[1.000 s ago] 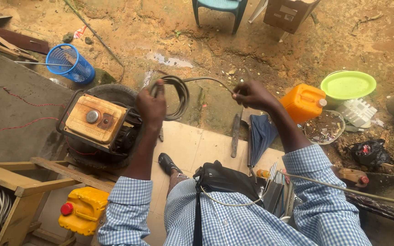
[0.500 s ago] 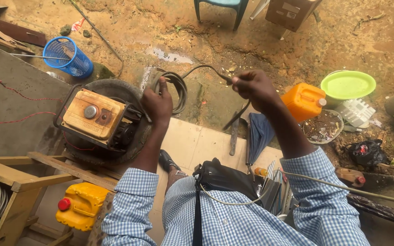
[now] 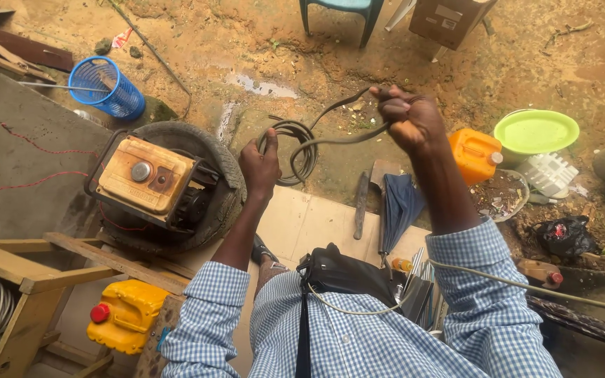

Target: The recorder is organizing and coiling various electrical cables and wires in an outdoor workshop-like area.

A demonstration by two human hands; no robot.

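Left hand (image 3: 260,166) clenched round the gathered loops of a dark cable coil (image 3: 294,148), low and near the middle of the scene, just right of the generator. Right hand (image 3: 409,120) raised higher and further right, fist closed on the free run of the same cable, which arcs from the coil up through the fist, with a short tail poking out to the far left of the knuckles. Cable held clear of the ground between the two hands.

By its look, light and limp rather than stiff: bends in smooth curves, sags between grips, holds no shape of its own. Rubbery jacket, likely grippy enough when dry, though mud could make it slick. Not fragile, but prone to kinks and tangles if loops slip. Best taken where all the turns bunch together, so the whole coil stays in one grasp, with the loose run pinched a little way along.

Around: a yellow-topped generator (image 3: 147,176) sitting inside an old tyre (image 3: 224,183) at the left; a blue mesh basket (image 3: 105,87) far left; an orange jerrycan (image 3: 476,154) and a green lidded bowl (image 3: 536,131) at the right; a folded umbrella (image 3: 398,210) near the tiled slab (image 3: 309,222); a yellow jerrycan (image 3: 126,316) near left.
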